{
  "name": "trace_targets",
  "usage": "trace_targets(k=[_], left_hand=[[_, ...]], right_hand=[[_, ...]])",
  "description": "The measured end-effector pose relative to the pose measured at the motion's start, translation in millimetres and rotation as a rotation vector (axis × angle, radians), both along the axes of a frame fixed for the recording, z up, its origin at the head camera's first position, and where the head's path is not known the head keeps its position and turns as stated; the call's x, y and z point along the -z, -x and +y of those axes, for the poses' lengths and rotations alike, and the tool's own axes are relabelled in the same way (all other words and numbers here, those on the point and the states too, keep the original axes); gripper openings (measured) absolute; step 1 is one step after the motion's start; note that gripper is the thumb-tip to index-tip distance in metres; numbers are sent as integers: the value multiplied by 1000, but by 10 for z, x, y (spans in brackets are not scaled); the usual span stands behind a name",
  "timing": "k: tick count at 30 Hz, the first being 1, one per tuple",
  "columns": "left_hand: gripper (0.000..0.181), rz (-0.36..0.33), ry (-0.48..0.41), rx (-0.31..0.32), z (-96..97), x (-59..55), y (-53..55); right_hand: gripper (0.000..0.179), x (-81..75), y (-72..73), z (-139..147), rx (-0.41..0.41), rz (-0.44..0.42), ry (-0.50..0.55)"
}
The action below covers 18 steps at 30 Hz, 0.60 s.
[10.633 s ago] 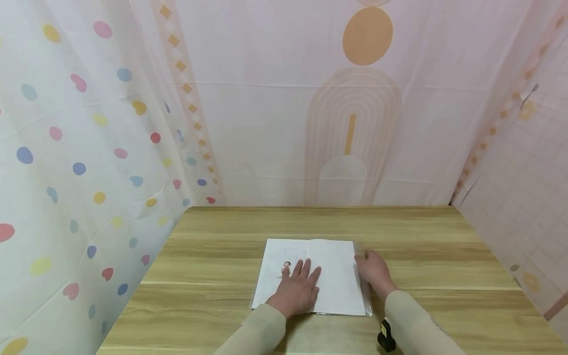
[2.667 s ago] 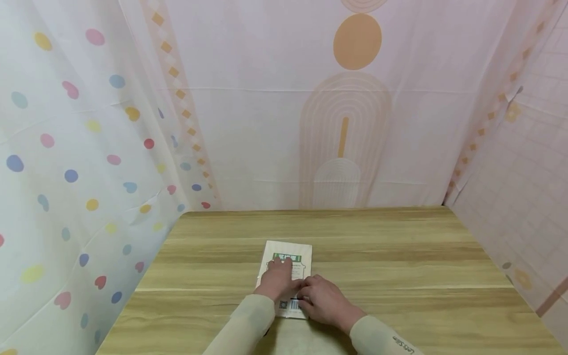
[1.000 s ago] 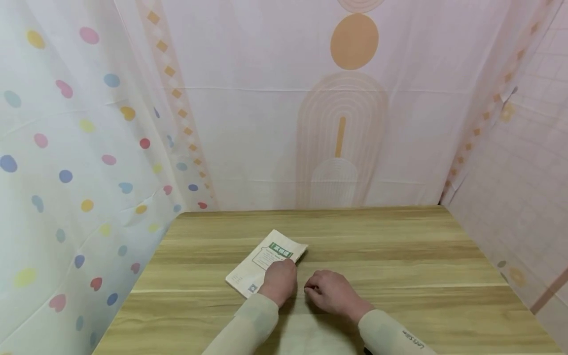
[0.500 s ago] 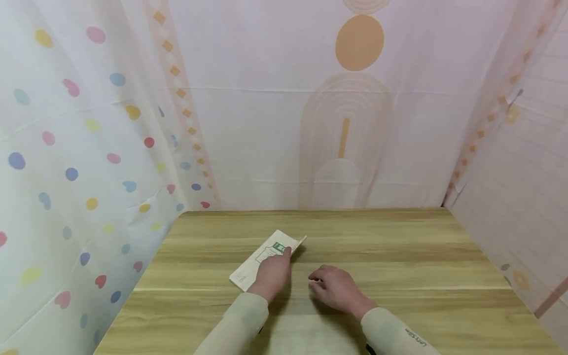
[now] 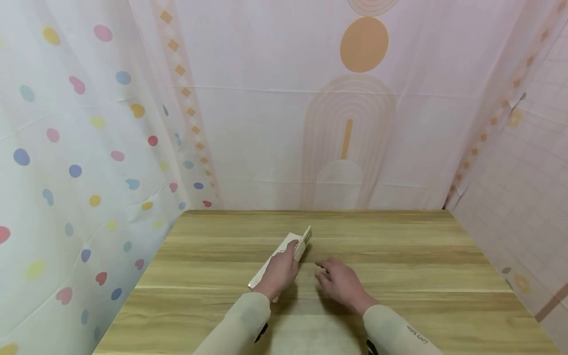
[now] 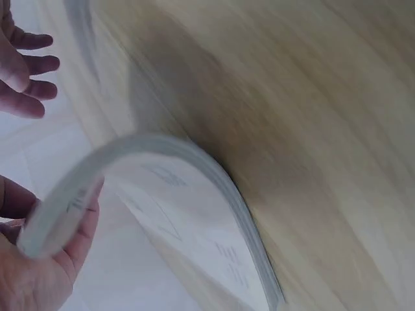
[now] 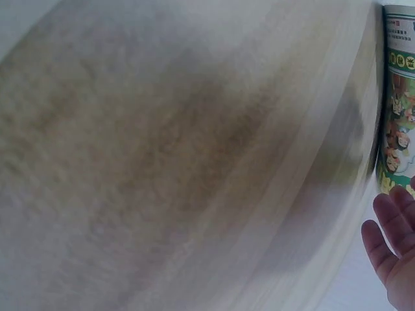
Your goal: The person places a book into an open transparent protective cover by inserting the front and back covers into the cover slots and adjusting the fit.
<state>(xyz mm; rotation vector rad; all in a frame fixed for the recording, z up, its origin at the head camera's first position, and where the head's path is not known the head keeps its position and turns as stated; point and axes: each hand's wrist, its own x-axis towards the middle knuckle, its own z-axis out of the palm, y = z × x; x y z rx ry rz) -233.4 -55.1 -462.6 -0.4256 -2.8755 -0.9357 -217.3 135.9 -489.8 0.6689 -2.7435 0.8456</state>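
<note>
A closed paperback book (image 5: 270,268) is bent in my left hand (image 5: 280,271), which grips its right-hand edge. The thumb lies over the pale back cover and the fingers are underneath. In the left wrist view, the book (image 6: 194,201) curves up from the tabletop into the left hand (image 6: 39,275). Green and white, with cartoon children, the other cover (image 7: 401,123) shows at the edge of the right wrist view. My right hand (image 5: 343,283) hovers just right of the book, fingers loosely spread and holding nothing; its fingers (image 6: 39,65) also appear in the left wrist view.
The wood-grain table (image 5: 399,256) runs back to a pale curtain (image 5: 257,123) with arch patterns. At the left hangs a curtain (image 5: 102,148) with coloured dots. Another curtain (image 5: 510,197) stands along the right side.
The book, open at first, was closed and lay back cover up. The left hand has since turned it aslant and is lifting and bending its right side. The right hand's fingers have loosened.
</note>
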Motion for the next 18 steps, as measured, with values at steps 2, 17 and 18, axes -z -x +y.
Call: trace_targets(k=[2,17,18], left_hand=[[54,-22,-61,7,12,-30,-10],[51,-170,-539,31,132,-286,-40],[52,-182,-584,38,137,-313,-43]], right_hand=[[27,-12,16,9,5,-22,23],[55,-56,87,22,64,-223,200],[58,-66,87,32,78,-251,230]])
